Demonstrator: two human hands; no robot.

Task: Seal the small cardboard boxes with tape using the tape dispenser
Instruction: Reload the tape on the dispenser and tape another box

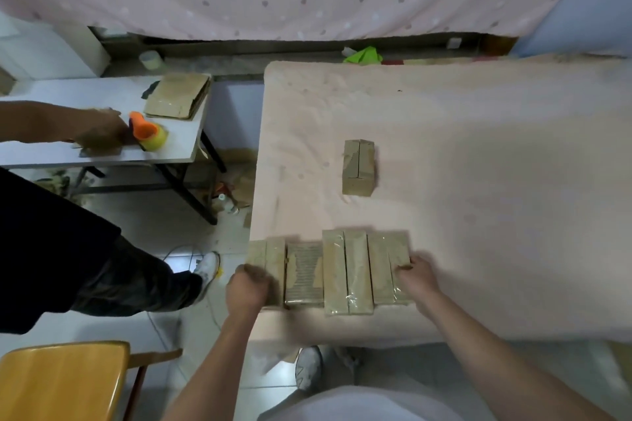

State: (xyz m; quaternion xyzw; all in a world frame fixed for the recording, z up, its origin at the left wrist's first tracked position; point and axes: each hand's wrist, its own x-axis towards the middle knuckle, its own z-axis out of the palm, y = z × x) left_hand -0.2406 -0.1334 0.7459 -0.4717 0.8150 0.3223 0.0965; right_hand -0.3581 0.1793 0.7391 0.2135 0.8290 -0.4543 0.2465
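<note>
A row of small cardboard boxes (347, 270), several with shiny tape on them, lies along the near edge of the pink-covered bed (478, 164). My left hand (248, 287) grips the leftmost box at the bed's corner. My right hand (415, 275) rests with curled fingers on the rightmost box. One more small box (358, 167) stands alone further back on the bed, its top seam showing. The orange tape dispenser with a yellowish roll (148, 131) sits on a white side table (102, 154) at the left, out of my hands.
Another person stands at the left, one hand (99, 133) on the side table beside the dispenser. Flattened cardboard (178, 96) lies on that table. A wooden chair (65, 383) is at the lower left. Litter and a cable lie on the tiled floor.
</note>
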